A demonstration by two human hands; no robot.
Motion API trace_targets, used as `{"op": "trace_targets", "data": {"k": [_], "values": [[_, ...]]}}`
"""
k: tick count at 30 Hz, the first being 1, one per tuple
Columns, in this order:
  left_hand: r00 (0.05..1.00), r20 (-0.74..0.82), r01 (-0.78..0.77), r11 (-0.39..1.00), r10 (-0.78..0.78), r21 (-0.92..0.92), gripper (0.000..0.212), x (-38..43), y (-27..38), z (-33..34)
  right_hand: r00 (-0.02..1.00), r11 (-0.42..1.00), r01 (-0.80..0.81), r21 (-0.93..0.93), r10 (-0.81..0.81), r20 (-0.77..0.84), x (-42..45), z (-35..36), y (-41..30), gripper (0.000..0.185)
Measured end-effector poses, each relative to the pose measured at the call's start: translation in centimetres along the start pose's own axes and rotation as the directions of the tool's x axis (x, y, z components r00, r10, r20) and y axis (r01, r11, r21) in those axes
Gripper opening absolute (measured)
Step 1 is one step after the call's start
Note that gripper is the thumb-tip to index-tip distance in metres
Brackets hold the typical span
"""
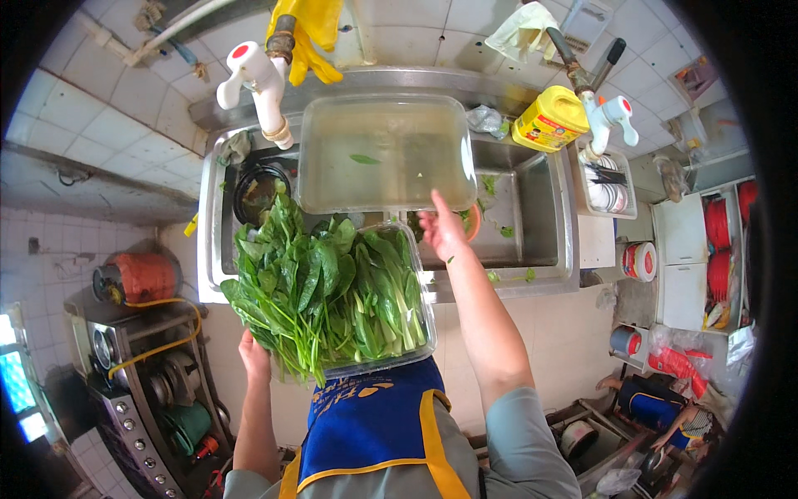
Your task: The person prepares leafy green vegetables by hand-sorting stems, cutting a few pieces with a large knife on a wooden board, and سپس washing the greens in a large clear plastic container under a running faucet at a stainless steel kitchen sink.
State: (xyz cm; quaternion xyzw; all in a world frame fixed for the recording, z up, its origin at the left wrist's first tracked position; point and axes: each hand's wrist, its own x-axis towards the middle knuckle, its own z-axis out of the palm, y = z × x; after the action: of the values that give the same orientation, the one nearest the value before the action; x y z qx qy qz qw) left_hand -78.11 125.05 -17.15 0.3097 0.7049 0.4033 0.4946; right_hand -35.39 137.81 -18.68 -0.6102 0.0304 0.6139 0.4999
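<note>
A clear plastic tray (434,318) heaped with leafy greens (312,274) is against the front of my blue apron, at the front of the sink. My left hand (254,357) grips its near left side, the fingers partly hidden under the leaves. Beyond the tray's right side, my right hand (444,227) is open with nothing in it, near the front right corner of a large clear plastic tub (305,156). Cloudy water fills that tub, and one loose leaf (364,159) floats in it. Whether my right fingers touch the tub I cannot tell.
The tub rests across a steel double sink (564,249). Two white taps (252,81) jut over it. A black bowl (240,196) sits in the left basin, an orange bowl (475,223) by the right one. A yellow jug (552,118) and a dish basket (629,168) stand right.
</note>
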Motion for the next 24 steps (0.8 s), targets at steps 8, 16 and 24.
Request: {"op": "trace_targets", "data": {"k": [8,16,24], "values": [[1.0,0.007,-0.019,1.0,0.019,-0.024,0.016,0.3,-1.3,-0.7,0.891,0.882,0.355,-0.309,-0.419,-0.173,2.6,-3.5,-4.5,0.05],[0.999,0.038,0.022,1.0,-0.021,-0.009,0.013,0.0,-0.4,-0.8,0.984,0.971,0.177,-0.16,-0.174,0.033,4.7,-4.1,-5.2,0.047],[1.0,-0.009,0.002,1.0,-0.002,0.001,0.013,-0.2,0.4,0.3,0.979,0.98,0.185,-0.067,-0.178,0.102,5.8,-5.4,-4.5,0.049]]}}
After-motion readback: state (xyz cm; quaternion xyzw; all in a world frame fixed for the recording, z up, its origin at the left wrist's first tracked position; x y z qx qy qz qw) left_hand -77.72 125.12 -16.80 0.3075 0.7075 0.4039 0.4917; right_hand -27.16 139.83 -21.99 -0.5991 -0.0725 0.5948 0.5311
